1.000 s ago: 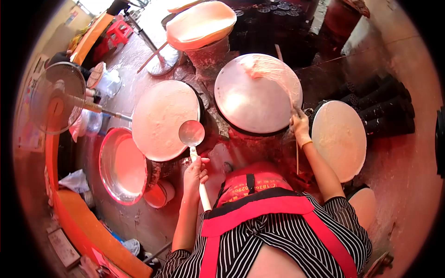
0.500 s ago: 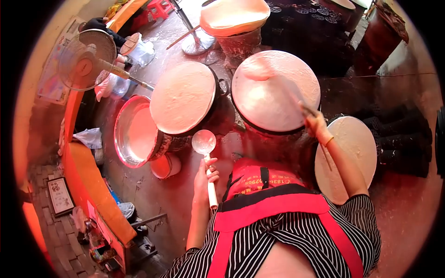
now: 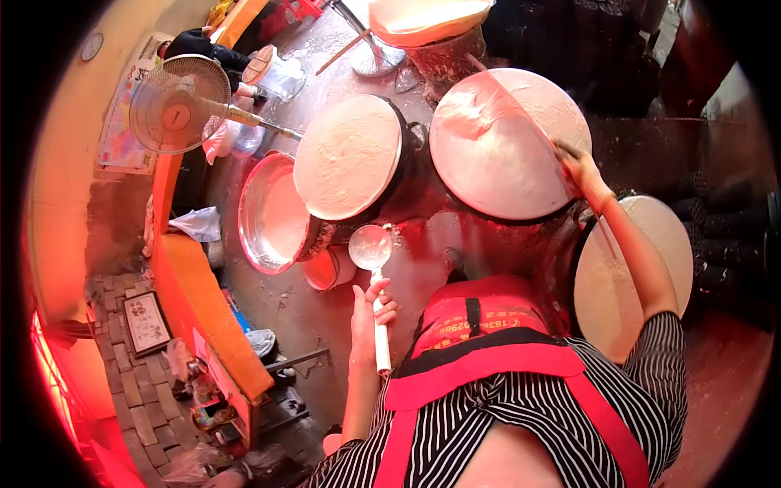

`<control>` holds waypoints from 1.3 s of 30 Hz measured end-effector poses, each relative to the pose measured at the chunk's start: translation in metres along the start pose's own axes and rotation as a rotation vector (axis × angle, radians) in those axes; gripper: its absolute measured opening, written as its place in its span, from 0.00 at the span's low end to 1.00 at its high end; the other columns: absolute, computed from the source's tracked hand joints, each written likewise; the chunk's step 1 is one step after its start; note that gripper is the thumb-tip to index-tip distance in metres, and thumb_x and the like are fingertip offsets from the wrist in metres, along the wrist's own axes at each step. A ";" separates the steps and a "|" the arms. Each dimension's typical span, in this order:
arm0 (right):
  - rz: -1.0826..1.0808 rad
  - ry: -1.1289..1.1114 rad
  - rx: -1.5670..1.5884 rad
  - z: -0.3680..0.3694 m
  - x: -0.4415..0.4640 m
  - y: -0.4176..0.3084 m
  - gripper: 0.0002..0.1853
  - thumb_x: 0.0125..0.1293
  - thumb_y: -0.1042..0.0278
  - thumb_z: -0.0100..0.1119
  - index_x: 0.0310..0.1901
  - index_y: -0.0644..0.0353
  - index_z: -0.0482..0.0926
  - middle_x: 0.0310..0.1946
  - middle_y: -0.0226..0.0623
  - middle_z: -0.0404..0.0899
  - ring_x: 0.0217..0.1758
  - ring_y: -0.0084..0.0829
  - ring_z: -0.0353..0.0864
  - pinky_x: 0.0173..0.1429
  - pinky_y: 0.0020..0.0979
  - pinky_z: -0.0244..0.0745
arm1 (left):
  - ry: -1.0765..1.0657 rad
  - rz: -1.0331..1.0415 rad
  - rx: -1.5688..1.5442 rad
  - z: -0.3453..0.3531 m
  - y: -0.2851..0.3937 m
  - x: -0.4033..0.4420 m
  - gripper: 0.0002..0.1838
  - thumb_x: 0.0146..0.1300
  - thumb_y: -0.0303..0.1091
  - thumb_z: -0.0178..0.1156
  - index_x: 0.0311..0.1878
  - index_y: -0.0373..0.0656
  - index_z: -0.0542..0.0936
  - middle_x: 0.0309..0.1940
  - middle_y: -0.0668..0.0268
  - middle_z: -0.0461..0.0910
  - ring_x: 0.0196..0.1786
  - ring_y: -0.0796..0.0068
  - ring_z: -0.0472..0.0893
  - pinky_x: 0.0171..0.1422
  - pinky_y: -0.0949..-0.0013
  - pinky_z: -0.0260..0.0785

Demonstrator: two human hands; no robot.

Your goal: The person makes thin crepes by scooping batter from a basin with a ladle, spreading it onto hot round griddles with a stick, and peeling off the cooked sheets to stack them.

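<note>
My left hand [image 3: 371,313] is closed around the pale handle of a ladle [image 3: 372,247], its round bowl upright and coated with batter. My right hand [image 3: 582,172] grips a long, thin batter spreader [image 3: 527,120] that slants across the far right round griddle. Pale batter [image 3: 480,167] covers much of that griddle, with a thick wet patch near its far left side. The spreader is partly blurred, and its contact with the surface is hard to judge. A sheet of batter [image 3: 348,159] lies on the left griddle. Another sheet [image 3: 639,276] covers the near right griddle by my right forearm.
A wide metal basin [image 3: 247,232] of batter and a red bucket [image 3: 322,269] stand left of the griddles. A round stack of pale sheets [image 3: 431,18] sits at the back. A standing fan [image 3: 179,104], an orange counter [image 3: 203,301] and another person [image 3: 203,49] are left.
The spreader has swung round with my right hand, now slanting across the griddle, and the wet batter patch has spread. My left hand still holds the ladle. The whole view has shifted.
</note>
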State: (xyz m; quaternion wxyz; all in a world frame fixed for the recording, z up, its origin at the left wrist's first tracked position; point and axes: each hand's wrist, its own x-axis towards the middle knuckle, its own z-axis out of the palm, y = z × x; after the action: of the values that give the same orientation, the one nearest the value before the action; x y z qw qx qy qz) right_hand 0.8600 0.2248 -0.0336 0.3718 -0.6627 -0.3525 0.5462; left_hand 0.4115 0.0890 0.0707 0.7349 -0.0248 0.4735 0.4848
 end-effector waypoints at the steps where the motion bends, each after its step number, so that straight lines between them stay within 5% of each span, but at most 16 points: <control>1: -0.027 -0.043 0.058 0.006 0.019 0.012 0.15 0.68 0.60 0.55 0.54 0.47 0.80 0.14 0.22 0.64 0.11 0.17 0.56 0.15 0.24 0.50 | 0.002 -0.003 0.011 0.002 0.001 -0.001 0.28 0.72 0.54 0.41 0.52 0.34 0.70 0.28 0.69 0.62 0.21 0.87 0.58 0.19 0.85 0.54; 7: -0.067 -0.279 0.105 0.009 -0.053 0.075 0.17 0.68 0.65 0.55 0.57 0.50 0.78 0.16 0.20 0.66 0.14 0.14 0.60 0.17 0.21 0.53 | 0.008 -0.064 0.293 0.010 0.020 0.007 0.17 0.72 0.41 0.49 0.50 0.33 0.71 0.28 0.70 0.62 0.20 0.89 0.58 0.18 0.86 0.52; 8: 0.121 -0.235 0.080 0.004 -0.086 0.044 0.17 0.67 0.63 0.57 0.57 0.51 0.78 0.17 0.20 0.68 0.17 0.14 0.62 0.18 0.20 0.54 | -0.031 -0.064 0.280 0.012 0.023 0.010 0.15 0.71 0.37 0.51 0.49 0.33 0.71 0.29 0.71 0.62 0.20 0.89 0.58 0.17 0.86 0.51; 12: -0.001 0.197 0.407 0.050 -0.090 0.048 0.18 0.66 0.61 0.58 0.56 0.54 0.78 0.17 0.19 0.65 0.14 0.13 0.56 0.16 0.19 0.47 | -0.158 -0.116 0.420 0.020 0.050 0.034 0.16 0.72 0.40 0.48 0.49 0.34 0.71 0.28 0.70 0.61 0.20 0.89 0.57 0.17 0.86 0.51; 15: -0.150 0.005 0.179 0.091 -0.102 0.085 0.19 0.67 0.62 0.56 0.58 0.55 0.76 0.20 0.17 0.66 0.19 0.12 0.58 0.20 0.19 0.52 | -0.265 -0.239 0.373 0.018 0.076 0.051 0.20 0.73 0.45 0.46 0.49 0.34 0.71 0.28 0.70 0.61 0.19 0.89 0.57 0.17 0.86 0.51; 17: -0.033 0.011 0.149 0.115 -0.168 0.073 0.18 0.68 0.68 0.55 0.59 0.59 0.75 0.24 0.16 0.69 0.22 0.11 0.59 0.24 0.18 0.54 | -0.324 -0.269 0.460 0.006 0.099 0.065 0.24 0.72 0.50 0.44 0.49 0.34 0.72 0.28 0.71 0.61 0.19 0.89 0.56 0.17 0.86 0.50; 19: 0.000 0.109 0.161 0.145 -0.221 0.082 0.19 0.68 0.71 0.53 0.60 0.63 0.73 0.40 0.25 0.78 0.36 0.14 0.70 0.39 0.16 0.67 | -0.376 -0.291 0.533 -0.006 0.120 0.077 0.26 0.72 0.52 0.43 0.50 0.33 0.72 0.28 0.71 0.61 0.19 0.89 0.56 0.18 0.86 0.50; 21: -0.276 0.342 -0.106 0.184 -0.241 0.132 0.19 0.67 0.72 0.53 0.59 0.65 0.73 0.49 0.30 0.77 0.42 0.18 0.73 0.46 0.18 0.69 | -0.391 -0.292 0.596 -0.021 0.142 0.085 0.29 0.71 0.55 0.42 0.50 0.33 0.73 0.28 0.72 0.60 0.19 0.89 0.55 0.18 0.85 0.49; 24: -0.309 0.468 0.606 0.277 -0.213 0.118 0.26 0.62 0.72 0.56 0.64 0.58 0.68 0.30 0.22 0.71 0.26 0.10 0.67 0.26 0.14 0.62 | -0.394 -0.263 0.647 -0.048 0.174 0.086 0.27 0.71 0.54 0.45 0.50 0.34 0.73 0.28 0.73 0.59 0.19 0.90 0.55 0.18 0.85 0.48; 25: -0.264 0.461 0.787 0.309 -0.186 0.097 0.27 0.60 0.72 0.55 0.64 0.54 0.68 0.25 0.18 0.62 0.22 0.06 0.58 0.21 0.12 0.51 | -0.396 -0.224 0.708 -0.058 0.184 0.085 0.25 0.71 0.51 0.46 0.50 0.34 0.74 0.27 0.74 0.59 0.18 0.90 0.55 0.18 0.85 0.48; 26: -0.167 0.525 0.695 0.333 -0.154 0.074 0.24 0.60 0.71 0.55 0.60 0.57 0.71 0.24 0.25 0.67 0.22 0.17 0.65 0.24 0.20 0.62 | -0.392 -0.184 0.769 -0.071 0.196 0.082 0.22 0.71 0.48 0.47 0.49 0.35 0.74 0.26 0.74 0.60 0.18 0.90 0.55 0.17 0.84 0.48; 29: -0.273 0.654 0.321 0.389 -0.010 0.038 0.15 0.67 0.65 0.49 0.51 0.61 0.74 0.29 0.44 0.76 0.31 0.42 0.75 0.41 0.40 0.72 | -0.312 -0.076 0.854 -0.093 0.222 0.058 0.11 0.71 0.36 0.51 0.47 0.39 0.76 0.23 0.77 0.62 0.16 0.91 0.55 0.17 0.84 0.47; 30: -0.303 0.493 0.648 0.401 0.015 0.009 0.18 0.68 0.71 0.48 0.59 0.54 0.71 0.23 0.19 0.67 0.18 0.13 0.62 0.19 0.20 0.58 | -0.303 -0.042 0.872 -0.103 0.229 0.053 0.11 0.71 0.36 0.51 0.47 0.39 0.76 0.22 0.77 0.62 0.16 0.91 0.55 0.16 0.84 0.47; 34: -0.267 1.092 0.208 0.418 0.143 0.024 0.18 0.71 0.55 0.44 0.56 0.54 0.72 0.26 0.43 0.71 0.30 0.38 0.70 0.32 0.34 0.67 | -0.272 0.075 0.839 -0.138 0.247 0.044 0.15 0.72 0.41 0.49 0.48 0.38 0.76 0.22 0.76 0.62 0.15 0.91 0.54 0.15 0.84 0.47; 37: -0.148 0.816 0.624 0.418 0.047 0.011 0.17 0.72 0.56 0.41 0.54 0.54 0.72 0.18 0.36 0.73 0.13 0.34 0.71 0.17 0.35 0.66 | -0.290 -0.012 0.673 -0.153 0.253 0.052 0.20 0.72 0.46 0.47 0.48 0.37 0.76 0.24 0.75 0.63 0.16 0.90 0.54 0.15 0.84 0.47; 39: -0.082 0.727 0.810 0.416 -0.005 0.026 0.14 0.73 0.57 0.41 0.56 0.48 0.69 0.15 0.24 0.63 0.09 0.18 0.59 0.10 0.26 0.55 | -0.324 -0.091 0.592 -0.162 0.254 0.058 0.24 0.73 0.51 0.43 0.49 0.36 0.74 0.26 0.73 0.63 0.16 0.89 0.54 0.15 0.84 0.47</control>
State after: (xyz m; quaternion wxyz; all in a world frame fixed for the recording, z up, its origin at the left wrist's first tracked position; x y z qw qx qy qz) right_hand 0.4506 0.2535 -0.1068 0.7161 -0.5985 0.0119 0.3590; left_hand 0.1201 0.1835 0.0472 0.7967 0.2461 0.4693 0.2907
